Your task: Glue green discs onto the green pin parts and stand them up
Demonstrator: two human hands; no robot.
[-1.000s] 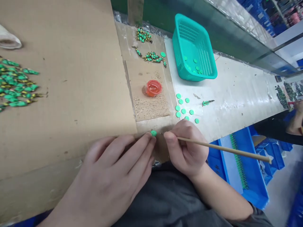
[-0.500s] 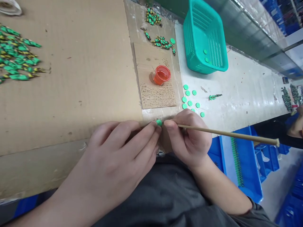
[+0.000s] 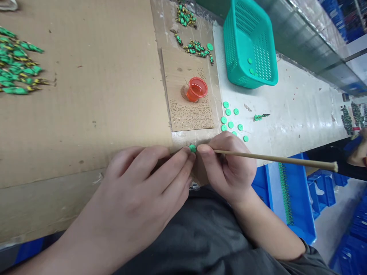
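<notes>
Between the fingertips of my left hand (image 3: 149, 187) a small green button (image 3: 192, 148) is pinched, its face turned up. My right hand (image 3: 231, 168) is closed round a thin wooden stick (image 3: 275, 157). The stick's thick end points out to the right, and its other end, hidden by my fingers, is close to the button. Whether its tip touches the button I cannot tell. Beyond my hands, a small red cup (image 3: 196, 89) with liquid in it stands on a cardboard square (image 3: 190, 114) dotted with brown specks. Several loose green buttons (image 3: 231, 125) lie just past my right hand.
A teal plastic basket (image 3: 229, 49) at the back holds a few green discs. Green, yellow and black pieces (image 3: 20, 65) are heaped on the left, with smaller piles (image 3: 185, 17) at the back. Blue trays (image 3: 304, 206) stand low on the right, near another person's arm (image 3: 358, 151).
The view has shifted slightly. Both hands keep almost the same pose, with the button and the stick still held; the stick's thick end sits a touch higher.
</notes>
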